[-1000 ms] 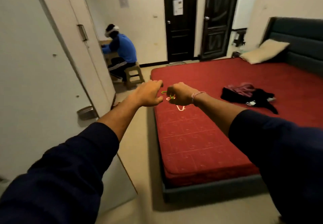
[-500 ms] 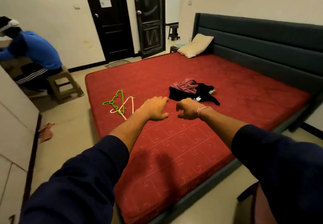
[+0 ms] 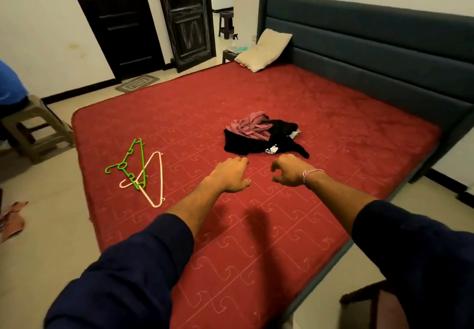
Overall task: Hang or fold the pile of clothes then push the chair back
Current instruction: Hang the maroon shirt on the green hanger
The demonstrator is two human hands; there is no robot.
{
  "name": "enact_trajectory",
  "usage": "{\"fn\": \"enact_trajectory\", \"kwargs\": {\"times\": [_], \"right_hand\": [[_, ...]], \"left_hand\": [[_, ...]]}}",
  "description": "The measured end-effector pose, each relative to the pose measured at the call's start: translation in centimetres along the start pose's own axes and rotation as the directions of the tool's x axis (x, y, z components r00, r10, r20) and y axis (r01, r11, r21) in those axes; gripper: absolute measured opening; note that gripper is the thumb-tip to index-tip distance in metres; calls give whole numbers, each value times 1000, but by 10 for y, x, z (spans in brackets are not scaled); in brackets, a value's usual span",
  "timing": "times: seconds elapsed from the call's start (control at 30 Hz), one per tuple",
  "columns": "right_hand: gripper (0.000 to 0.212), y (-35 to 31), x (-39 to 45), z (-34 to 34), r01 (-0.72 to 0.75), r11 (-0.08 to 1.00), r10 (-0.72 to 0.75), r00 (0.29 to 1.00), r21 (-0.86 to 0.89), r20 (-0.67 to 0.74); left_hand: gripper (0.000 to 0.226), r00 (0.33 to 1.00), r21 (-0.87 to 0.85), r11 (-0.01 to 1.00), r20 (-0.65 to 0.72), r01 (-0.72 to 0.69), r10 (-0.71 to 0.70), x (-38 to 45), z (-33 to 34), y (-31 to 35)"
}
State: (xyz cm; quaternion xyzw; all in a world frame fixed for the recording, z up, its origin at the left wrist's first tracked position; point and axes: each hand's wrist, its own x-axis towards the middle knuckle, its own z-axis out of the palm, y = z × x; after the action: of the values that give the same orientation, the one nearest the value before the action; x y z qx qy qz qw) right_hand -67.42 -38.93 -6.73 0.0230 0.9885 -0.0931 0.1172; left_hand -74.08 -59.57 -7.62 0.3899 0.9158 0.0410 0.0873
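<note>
Left hand [image 3: 230, 174] and right hand [image 3: 288, 171] hover empty, fingers loosely curled, over the red quilted bed [image 3: 256, 239]; crumpled clothes pile [image 3: 259, 136] mid-bed, plastic hangers [image 3: 139, 172] near its left edge.

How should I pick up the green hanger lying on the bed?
Probably by its long straight bar, from above. The green hanger lies flat on the bed, crossing over the pink hanger, so lift straight up so the two don't snag.
</note>
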Motion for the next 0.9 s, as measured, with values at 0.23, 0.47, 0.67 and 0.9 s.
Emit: {"fn": "enact_trajectory", "kwargs": {"times": [0.23, 0.47, 0.67, 0.9], "right_hand": [[41, 83, 112, 2, 39, 997, -42, 998, 68, 45], [40, 154, 228, 23, 38, 995, -52, 987, 94, 150], [41, 198, 332, 60, 47, 995, -63, 978, 85, 199], [43, 213, 466, 112, 167, 986, -166, 966, 13, 200]], "left_hand": [[68, 989, -110, 986, 87, 129, -120, 130, 29, -13], [89, 961, -231, 934, 118, 273, -252, 248, 77, -30], [111, 888, -245, 858, 220, 451, -404, 312, 159, -46], [142, 751, -237, 745, 445, 624, -488, 361, 239, -94]]}}
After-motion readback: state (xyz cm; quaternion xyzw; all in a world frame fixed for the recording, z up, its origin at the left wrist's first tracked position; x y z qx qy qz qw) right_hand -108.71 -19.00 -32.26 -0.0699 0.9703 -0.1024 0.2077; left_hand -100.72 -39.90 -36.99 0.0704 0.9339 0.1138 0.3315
